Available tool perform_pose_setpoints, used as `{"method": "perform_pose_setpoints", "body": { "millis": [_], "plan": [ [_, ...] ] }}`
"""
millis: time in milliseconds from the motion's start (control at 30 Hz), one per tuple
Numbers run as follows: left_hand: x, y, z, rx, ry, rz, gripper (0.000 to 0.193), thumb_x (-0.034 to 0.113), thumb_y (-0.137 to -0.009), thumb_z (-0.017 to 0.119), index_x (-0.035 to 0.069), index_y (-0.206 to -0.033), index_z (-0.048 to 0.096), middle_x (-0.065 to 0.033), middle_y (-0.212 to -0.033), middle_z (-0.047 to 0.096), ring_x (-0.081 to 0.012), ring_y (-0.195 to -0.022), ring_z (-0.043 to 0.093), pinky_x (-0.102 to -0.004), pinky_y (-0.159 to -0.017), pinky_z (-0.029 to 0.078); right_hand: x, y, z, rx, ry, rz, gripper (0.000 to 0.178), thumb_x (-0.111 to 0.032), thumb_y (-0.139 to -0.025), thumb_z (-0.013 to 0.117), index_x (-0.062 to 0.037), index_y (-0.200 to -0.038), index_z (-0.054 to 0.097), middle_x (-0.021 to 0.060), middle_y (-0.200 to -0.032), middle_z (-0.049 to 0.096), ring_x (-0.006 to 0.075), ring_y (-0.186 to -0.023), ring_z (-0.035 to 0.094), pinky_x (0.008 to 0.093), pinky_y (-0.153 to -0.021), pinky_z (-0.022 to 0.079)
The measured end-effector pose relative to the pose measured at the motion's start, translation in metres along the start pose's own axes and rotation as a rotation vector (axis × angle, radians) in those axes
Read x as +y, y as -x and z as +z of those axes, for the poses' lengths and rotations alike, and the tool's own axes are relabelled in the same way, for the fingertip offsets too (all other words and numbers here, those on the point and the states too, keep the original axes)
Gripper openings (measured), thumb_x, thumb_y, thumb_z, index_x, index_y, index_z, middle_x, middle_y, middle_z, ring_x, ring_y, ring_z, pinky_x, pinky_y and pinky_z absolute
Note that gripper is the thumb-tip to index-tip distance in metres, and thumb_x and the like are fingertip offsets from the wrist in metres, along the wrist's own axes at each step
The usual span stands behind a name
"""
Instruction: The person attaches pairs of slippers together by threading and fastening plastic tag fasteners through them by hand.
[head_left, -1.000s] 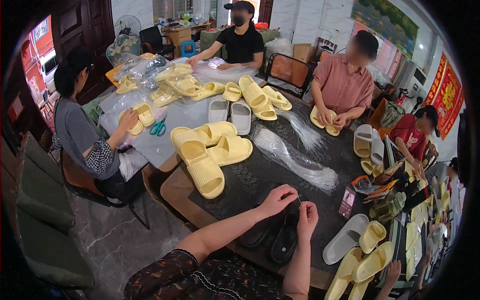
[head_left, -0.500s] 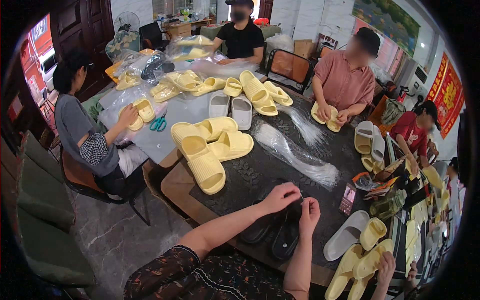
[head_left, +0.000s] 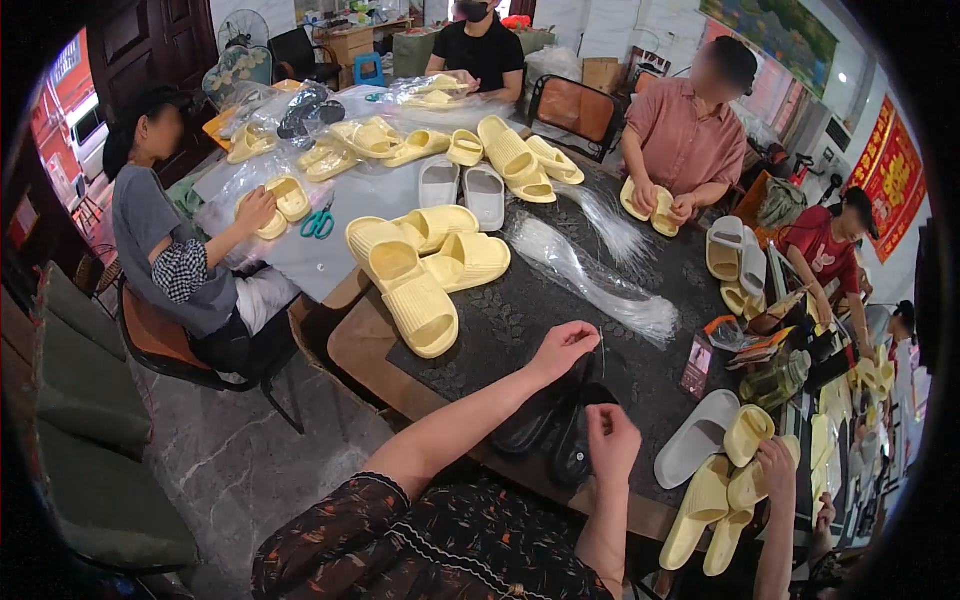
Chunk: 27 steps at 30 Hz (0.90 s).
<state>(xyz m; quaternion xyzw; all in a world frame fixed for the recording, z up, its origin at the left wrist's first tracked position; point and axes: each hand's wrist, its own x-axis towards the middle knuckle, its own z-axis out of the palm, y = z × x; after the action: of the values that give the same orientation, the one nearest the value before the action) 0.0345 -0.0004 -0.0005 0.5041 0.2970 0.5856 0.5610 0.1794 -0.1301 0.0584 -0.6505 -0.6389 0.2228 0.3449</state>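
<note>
My left hand (head_left: pixel 565 354) is closed in a pinch above the near edge of the dark table, and a thin pale strand (head_left: pixel 602 352) shows at its fingertips. Lower and to the right, my right hand (head_left: pixel 613 440) is curled with its fingers together; whatever it may hold is hidden. Beneath my hands lie two black slippers (head_left: pixel 571 455), side by side and partly covered by my hands and arms. Beyond them, a long bundle of clear plastic strands (head_left: pixel 590 280) lies across the dark mat, with a second bundle (head_left: pixel 612 232) behind it.
Yellow slippers (head_left: pixel 422 312) are piled left of my hands. A phone (head_left: pixel 697 366) and a grey slipper (head_left: pixel 697 437) lie to the right. A neighbour's hand (head_left: pixel 778 462) touches yellow slippers there. Teal scissors (head_left: pixel 318 224) lie far left. Several people work around the table.
My hands were close together at the strand and are now apart. The left has moved up, the right down. The neighbour's hand at right has moved up among the yellow slippers.
</note>
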Motion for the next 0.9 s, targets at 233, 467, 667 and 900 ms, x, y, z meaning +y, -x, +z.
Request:
{"method": "perform_pose_setpoints", "body": {
  "millis": [233,467,667,900],
  "plan": [
    [0.013,0.002,0.007,-0.004,-0.215,0.034,0.014,0.015,-0.090,0.063,0.003,-0.098,0.065,0.0042,-0.083,0.060,-0.0024,-0.076,0.052,-0.0210,-0.067,0.044,0.012,-0.022,0.035,-0.113,0.412,-0.068,0.055,-0.050,-0.085,0.061,0.0046,-0.093,0.061,0.0178,-0.071,0.065,0.0353,-0.067,0.065,0.0441,-0.062,0.051],
    [0.087,0.033,-0.045,0.426,-0.969,0.436,0.040,0.027,-0.078,0.074,0.002,-0.106,0.061,-0.0140,-0.104,0.062,-0.0322,-0.098,0.060,-0.0407,-0.089,0.046,0.040,-0.023,0.060,0.069,0.437,-0.033,0.051,-0.049,-0.085,0.058,0.0018,-0.089,0.060,0.0231,-0.072,0.065,0.0396,-0.071,0.065,0.0482,-0.065,0.052],
    [0.115,0.073,-0.137,0.882,-1.495,-0.181,0.082,0.048,-0.080,0.067,-0.001,-0.138,0.035,-0.0290,-0.136,0.038,-0.0431,-0.106,0.057,-0.0439,-0.083,0.051,0.039,-0.026,0.063,0.067,0.341,-0.119,0.038,-0.038,-0.082,0.065,-0.0018,-0.072,0.056,0.0163,-0.062,0.061,0.0365,-0.062,0.063,0.0467,-0.059,0.049],
    [0.121,0.081,-0.128,0.772,-1.416,-0.123,0.055,0.042,-0.077,0.072,0.007,-0.117,0.056,-0.0191,-0.112,0.055,-0.0374,-0.097,0.059,-0.0468,-0.081,0.048,0.030,-0.018,0.037,0.175,0.211,-0.086,0.035,-0.031,-0.079,0.069,-0.0028,-0.064,0.054,0.0148,-0.060,0.058,0.0356,-0.059,0.060,0.0451,-0.056,0.047]
  ]
}}
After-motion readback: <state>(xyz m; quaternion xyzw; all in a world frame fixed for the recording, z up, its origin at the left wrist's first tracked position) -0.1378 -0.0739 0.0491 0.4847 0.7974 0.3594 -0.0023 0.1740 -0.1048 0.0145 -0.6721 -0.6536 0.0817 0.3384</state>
